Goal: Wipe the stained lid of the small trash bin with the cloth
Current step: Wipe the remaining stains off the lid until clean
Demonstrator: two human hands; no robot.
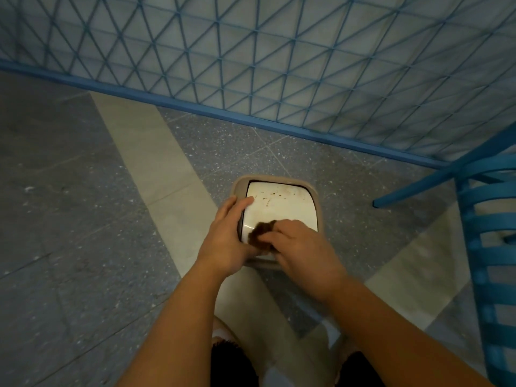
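Note:
A small beige trash bin (pixel 318 196) stands on the floor below me. Its white lid (pixel 284 210) carries brown stains near the far edge. My left hand (pixel 226 238) grips the lid's left side, fingers laid over its edge. My right hand (pixel 301 247) presses a bunched dark brown cloth (pixel 261 234) onto the lid's near left corner. The near edge of the bin is hidden under both hands.
A blue lattice fence (pixel 279 65) runs along the far side on a blue base rail. A blue slatted chair (pixel 491 233) stands close on the right of the bin. Grey speckled floor tiles with pale stripes (pixel 145 152) surround it.

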